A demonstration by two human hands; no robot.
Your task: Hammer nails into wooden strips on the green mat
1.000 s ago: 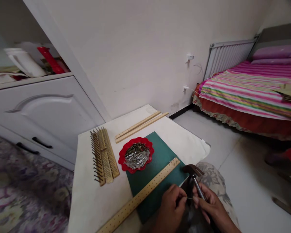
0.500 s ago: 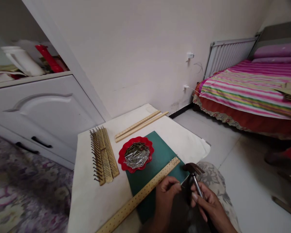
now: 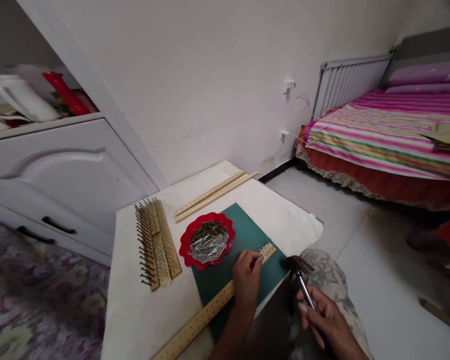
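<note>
My left hand [image 3: 246, 280] pinches a nail over the far part of a long wooden strip [image 3: 210, 313] drilled with rows of small holes; the fingers hide most of the nail. Several nails [image 3: 267, 248] stand in the strip's far end, just beyond the fingertips. Beneath the strip lies a green mat [image 3: 243, 225]. My right hand [image 3: 320, 312] is wrapped round the handle of a claw hammer [image 3: 300, 265], its head raised beside the mat's right edge. A red scalloped bowl [image 3: 185, 239] full of loose nails [image 3: 209, 242] sits on the mat's left part.
Wooden strips studded with nails [image 3: 157, 247] lie on the white-covered table [image 3: 129, 320] at the left. Two bare strips [image 3: 213, 195] lie at the back. A white cabinet [image 3: 56, 185] stands left, a striped bed [image 3: 378, 135] right. A patterned trouser knee [image 3: 328, 270] is beside the hammer.
My left hand has moved from beside the hammer, forward and left, onto the strip near the standing nails, carrying the nail. My right hand keeps the hammer in nearly the same place.
</note>
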